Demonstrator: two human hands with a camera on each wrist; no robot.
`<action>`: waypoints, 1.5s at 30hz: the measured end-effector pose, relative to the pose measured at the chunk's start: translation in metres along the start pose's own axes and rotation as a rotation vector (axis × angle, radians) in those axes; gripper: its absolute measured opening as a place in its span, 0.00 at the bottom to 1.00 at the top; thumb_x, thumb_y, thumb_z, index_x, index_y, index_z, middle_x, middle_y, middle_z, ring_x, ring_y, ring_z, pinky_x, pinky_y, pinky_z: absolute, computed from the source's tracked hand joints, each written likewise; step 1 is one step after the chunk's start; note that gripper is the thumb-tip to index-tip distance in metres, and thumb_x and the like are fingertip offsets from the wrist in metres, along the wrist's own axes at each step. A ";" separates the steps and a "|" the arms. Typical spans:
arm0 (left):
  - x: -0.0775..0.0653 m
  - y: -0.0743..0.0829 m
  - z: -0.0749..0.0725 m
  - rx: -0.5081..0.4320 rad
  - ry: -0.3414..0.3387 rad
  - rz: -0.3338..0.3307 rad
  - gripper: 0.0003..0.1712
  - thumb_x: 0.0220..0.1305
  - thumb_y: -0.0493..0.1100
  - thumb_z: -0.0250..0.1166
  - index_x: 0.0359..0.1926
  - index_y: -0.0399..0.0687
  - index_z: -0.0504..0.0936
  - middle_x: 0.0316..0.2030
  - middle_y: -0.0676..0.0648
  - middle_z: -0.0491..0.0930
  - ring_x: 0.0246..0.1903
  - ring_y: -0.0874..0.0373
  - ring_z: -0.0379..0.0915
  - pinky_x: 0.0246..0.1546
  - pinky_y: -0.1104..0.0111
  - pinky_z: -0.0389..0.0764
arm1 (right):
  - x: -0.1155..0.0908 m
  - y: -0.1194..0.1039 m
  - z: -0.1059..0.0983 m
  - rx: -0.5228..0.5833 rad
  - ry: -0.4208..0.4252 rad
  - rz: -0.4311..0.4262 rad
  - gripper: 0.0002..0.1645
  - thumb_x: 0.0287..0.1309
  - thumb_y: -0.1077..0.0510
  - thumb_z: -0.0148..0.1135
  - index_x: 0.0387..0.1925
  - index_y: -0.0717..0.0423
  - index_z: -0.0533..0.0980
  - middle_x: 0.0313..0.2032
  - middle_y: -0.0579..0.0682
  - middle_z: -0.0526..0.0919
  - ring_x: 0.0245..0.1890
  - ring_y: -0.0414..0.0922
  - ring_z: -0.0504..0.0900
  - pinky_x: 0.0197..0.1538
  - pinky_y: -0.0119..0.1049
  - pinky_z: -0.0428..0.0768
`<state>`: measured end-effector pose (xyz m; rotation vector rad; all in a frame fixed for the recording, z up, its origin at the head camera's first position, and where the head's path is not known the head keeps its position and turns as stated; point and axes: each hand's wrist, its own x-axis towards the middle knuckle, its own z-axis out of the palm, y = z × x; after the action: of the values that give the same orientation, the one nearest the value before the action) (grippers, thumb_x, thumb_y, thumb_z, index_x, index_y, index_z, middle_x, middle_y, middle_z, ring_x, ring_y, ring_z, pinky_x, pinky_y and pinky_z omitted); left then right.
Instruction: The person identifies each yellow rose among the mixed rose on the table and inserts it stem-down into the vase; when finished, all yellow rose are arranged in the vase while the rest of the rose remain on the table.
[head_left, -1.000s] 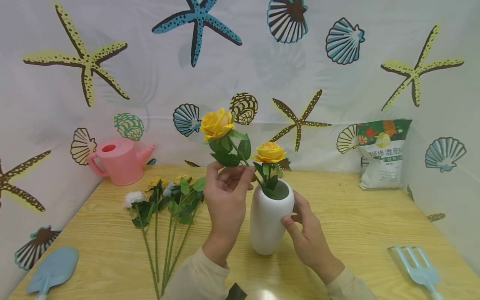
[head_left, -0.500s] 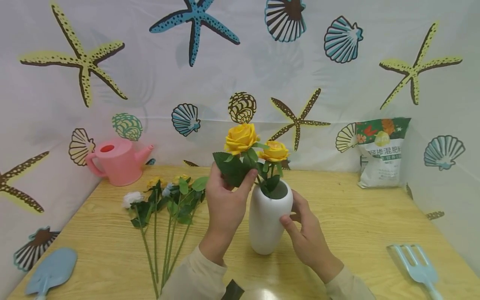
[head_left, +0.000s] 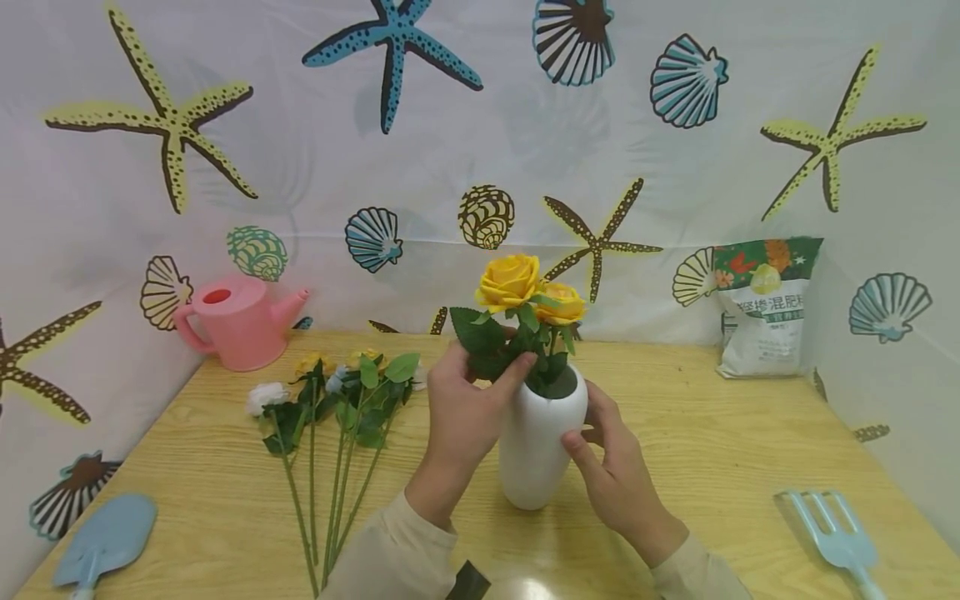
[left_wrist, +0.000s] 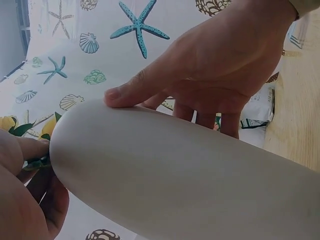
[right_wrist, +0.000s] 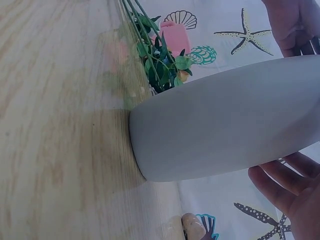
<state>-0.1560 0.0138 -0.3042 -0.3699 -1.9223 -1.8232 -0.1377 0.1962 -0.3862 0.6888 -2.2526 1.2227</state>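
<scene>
A white vase (head_left: 536, 450) stands upright on the table, one yellow rose (head_left: 561, 305) rising from its mouth. At the left of the rim, my left hand (head_left: 468, 408) pinches a second yellow rose (head_left: 508, 283) below its bloom, among dark green leaves (head_left: 480, 333); its stem is hidden behind the fingers and leaves. My right hand (head_left: 618, 475) grips the vase's right side, thumb in front and fingers behind. In the left wrist view the right hand (left_wrist: 215, 70) lies along the vase wall (left_wrist: 165, 165). The right wrist view shows the vase base (right_wrist: 145, 145) on the tabletop.
Several cut flowers (head_left: 337, 450) lie left of the vase, white and yellow blooms among them. A pink watering can (head_left: 243, 325) stands at the back left, a fertilizer bag (head_left: 765, 317) at the back right. Nearer lie a blue shovel (head_left: 108, 537) and a blue hand fork (head_left: 840, 533).
The left hand has moved right and slightly down, bringing its rose upright beside the one in the vase. The right hand has kept its hold on the vase.
</scene>
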 end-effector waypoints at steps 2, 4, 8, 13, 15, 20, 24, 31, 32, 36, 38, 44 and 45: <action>0.000 -0.001 0.001 0.015 -0.019 -0.016 0.18 0.60 0.39 0.74 0.50 0.40 0.83 0.48 0.43 0.86 0.47 0.50 0.83 0.54 0.52 0.81 | 0.000 0.000 0.000 -0.002 -0.002 0.003 0.33 0.72 0.61 0.56 0.74 0.55 0.58 0.61 0.58 0.78 0.52 0.46 0.83 0.48 0.40 0.86; -0.001 -0.003 0.001 0.025 -0.035 -0.027 0.18 0.59 0.39 0.75 0.50 0.41 0.83 0.48 0.44 0.86 0.47 0.50 0.82 0.54 0.52 0.80 | 0.000 -0.001 0.000 -0.005 -0.005 0.012 0.33 0.72 0.60 0.56 0.74 0.55 0.58 0.60 0.58 0.79 0.52 0.46 0.83 0.48 0.40 0.86; 0.001 -0.003 -0.002 0.022 -0.046 -0.043 0.21 0.58 0.40 0.76 0.52 0.42 0.82 0.50 0.44 0.85 0.50 0.50 0.82 0.54 0.52 0.81 | -0.001 -0.001 0.000 -0.005 -0.005 0.012 0.33 0.72 0.60 0.56 0.74 0.55 0.58 0.60 0.58 0.79 0.51 0.46 0.83 0.48 0.40 0.86; 0.006 -0.002 -0.011 0.004 -0.014 -0.009 0.22 0.58 0.35 0.75 0.53 0.39 0.80 0.47 0.41 0.85 0.45 0.49 0.82 0.48 0.62 0.83 | 0.000 0.000 0.000 0.006 0.002 -0.007 0.34 0.72 0.61 0.57 0.74 0.54 0.59 0.59 0.57 0.80 0.52 0.45 0.83 0.47 0.40 0.86; 0.009 -0.001 -0.016 -0.001 0.003 0.009 0.22 0.57 0.33 0.74 0.53 0.37 0.80 0.45 0.39 0.85 0.42 0.49 0.82 0.45 0.68 0.83 | 0.000 0.000 0.000 0.005 -0.001 -0.006 0.34 0.72 0.61 0.57 0.74 0.54 0.59 0.59 0.57 0.80 0.53 0.45 0.83 0.48 0.39 0.86; 0.016 -0.001 -0.035 0.009 0.039 -0.036 0.23 0.58 0.33 0.74 0.54 0.38 0.80 0.43 0.38 0.86 0.40 0.54 0.82 0.42 0.75 0.81 | 0.000 0.000 0.000 -0.001 -0.010 -0.003 0.34 0.72 0.61 0.56 0.74 0.53 0.58 0.59 0.56 0.79 0.53 0.45 0.83 0.48 0.39 0.86; 0.022 -0.007 -0.054 0.028 0.061 -0.060 0.20 0.60 0.35 0.73 0.53 0.40 0.80 0.42 0.40 0.87 0.39 0.60 0.82 0.42 0.75 0.82 | 0.000 0.000 -0.001 -0.006 -0.013 0.001 0.34 0.72 0.62 0.56 0.74 0.54 0.58 0.59 0.56 0.79 0.52 0.44 0.83 0.48 0.39 0.86; 0.026 -0.023 -0.089 0.104 0.066 -0.120 0.18 0.62 0.38 0.73 0.52 0.44 0.81 0.38 0.47 0.87 0.37 0.68 0.82 0.43 0.78 0.81 | 0.000 -0.001 -0.001 -0.009 -0.016 0.016 0.33 0.72 0.61 0.56 0.74 0.55 0.58 0.59 0.57 0.79 0.51 0.43 0.83 0.48 0.39 0.86; 0.025 -0.027 -0.094 0.132 0.052 -0.136 0.18 0.62 0.38 0.72 0.52 0.44 0.82 0.39 0.46 0.87 0.37 0.69 0.81 0.43 0.78 0.80 | 0.000 -0.001 -0.001 -0.010 -0.016 0.018 0.33 0.72 0.61 0.56 0.74 0.55 0.58 0.59 0.57 0.79 0.51 0.43 0.83 0.48 0.39 0.86; 0.023 -0.039 -0.114 0.264 -0.023 -0.213 0.18 0.64 0.42 0.72 0.53 0.46 0.81 0.42 0.42 0.87 0.37 0.72 0.79 0.44 0.79 0.79 | 0.000 -0.001 -0.001 -0.013 -0.017 0.023 0.34 0.72 0.62 0.56 0.74 0.54 0.58 0.59 0.56 0.79 0.50 0.41 0.82 0.49 0.38 0.86; 0.022 -0.045 -0.125 0.325 -0.058 -0.249 0.18 0.65 0.44 0.71 0.54 0.46 0.81 0.43 0.41 0.86 0.37 0.72 0.78 0.42 0.78 0.79 | 0.000 -0.001 -0.001 -0.011 -0.018 0.025 0.34 0.72 0.62 0.56 0.74 0.54 0.58 0.59 0.56 0.79 0.50 0.41 0.82 0.49 0.38 0.86; 0.015 -0.062 -0.153 0.477 -0.121 -0.304 0.21 0.67 0.47 0.69 0.57 0.44 0.79 0.45 0.41 0.86 0.40 0.61 0.81 0.41 0.72 0.81 | 0.000 -0.001 -0.001 -0.012 -0.024 0.039 0.34 0.72 0.61 0.56 0.75 0.52 0.58 0.60 0.56 0.79 0.51 0.41 0.82 0.49 0.38 0.86; 0.014 -0.065 -0.157 0.499 -0.135 -0.315 0.22 0.67 0.47 0.69 0.58 0.43 0.78 0.46 0.41 0.86 0.42 0.58 0.81 0.42 0.70 0.82 | 0.000 -0.002 -0.001 -0.012 -0.025 0.042 0.34 0.72 0.61 0.56 0.75 0.52 0.58 0.60 0.56 0.79 0.51 0.41 0.82 0.49 0.38 0.85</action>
<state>-0.1770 -0.1486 -0.3513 -0.0212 -2.5555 -1.4386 -0.1367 0.1963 -0.3846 0.6589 -2.3042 1.2260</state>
